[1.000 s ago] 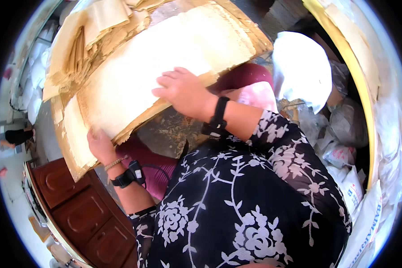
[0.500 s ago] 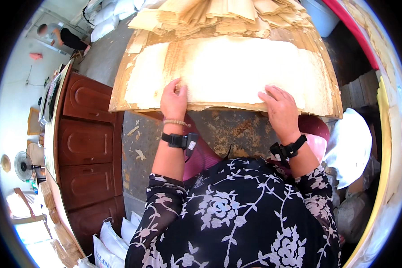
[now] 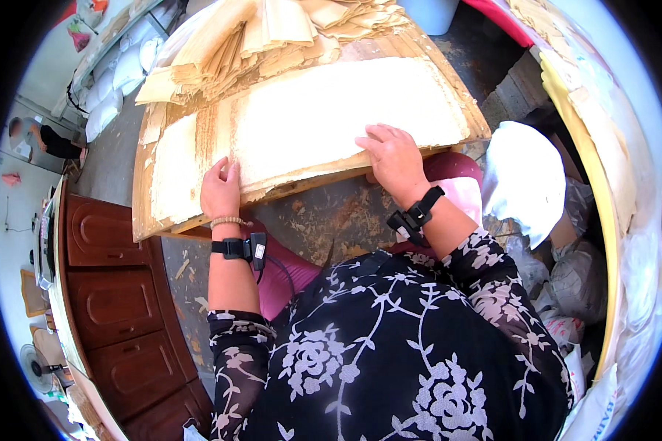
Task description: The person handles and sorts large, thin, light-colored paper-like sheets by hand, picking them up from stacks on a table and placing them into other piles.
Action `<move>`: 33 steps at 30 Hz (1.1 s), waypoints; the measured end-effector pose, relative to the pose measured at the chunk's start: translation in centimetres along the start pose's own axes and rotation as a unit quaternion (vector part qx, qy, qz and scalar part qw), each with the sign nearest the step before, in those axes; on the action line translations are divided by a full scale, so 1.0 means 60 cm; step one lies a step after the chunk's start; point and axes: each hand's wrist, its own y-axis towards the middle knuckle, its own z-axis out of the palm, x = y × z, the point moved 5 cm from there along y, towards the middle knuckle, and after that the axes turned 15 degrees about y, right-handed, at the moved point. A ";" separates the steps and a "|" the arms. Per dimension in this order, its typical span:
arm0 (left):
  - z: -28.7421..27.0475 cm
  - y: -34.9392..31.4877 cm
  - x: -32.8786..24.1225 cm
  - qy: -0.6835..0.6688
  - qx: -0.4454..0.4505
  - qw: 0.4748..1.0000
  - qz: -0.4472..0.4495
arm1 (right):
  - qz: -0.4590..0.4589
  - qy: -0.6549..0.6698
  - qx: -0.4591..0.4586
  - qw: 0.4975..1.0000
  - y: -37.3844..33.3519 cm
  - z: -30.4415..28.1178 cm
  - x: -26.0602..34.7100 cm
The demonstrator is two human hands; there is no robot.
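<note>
Pale, thin sheets that look like wood veneer (image 3: 324, 110) lie flat on a wooden table, the top one washed out by bright light. At their near edge on the left, my left hand (image 3: 221, 195) rests with its fingertips on the sheet and its thumb a little apart. Farther right, my right hand (image 3: 399, 162) has its fingers over the near edge, and a digit shows below that edge, so it seems to grip the sheet. Both wrists wear black straps with small devices; a beaded bracelet (image 3: 229, 220) circles the left one.
More folded veneer sheets (image 3: 235, 44) are heaped across the table's far side. Brown cabinets (image 3: 114, 301) stand at left, with a fan (image 3: 37, 367) behind. White sacks (image 3: 526, 184) lie at right. Scraps litter the floor (image 3: 301, 220). Another person (image 3: 48, 140) is far left.
My view has turned, so table and hands now appear farther left and tilted. Both hands stay at the sheet's near edge; a digit of my right hand now shows below that edge.
</note>
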 end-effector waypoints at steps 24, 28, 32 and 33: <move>0.009 -0.014 0.000 -0.088 0.006 0.996 -0.006 | -0.063 0.044 0.066 0.995 0.122 0.078 0.086; -0.009 -0.010 -0.001 -0.043 -0.034 0.999 -0.001 | 0.018 0.027 0.179 0.983 0.090 0.169 0.011; -0.017 -0.012 0.017 -0.047 -0.033 0.998 -0.022 | 0.025 0.050 0.181 0.982 0.098 0.172 0.034; -0.013 -0.012 0.017 -0.049 -0.020 0.998 -0.024 | 0.026 0.047 0.182 0.982 0.097 0.172 0.031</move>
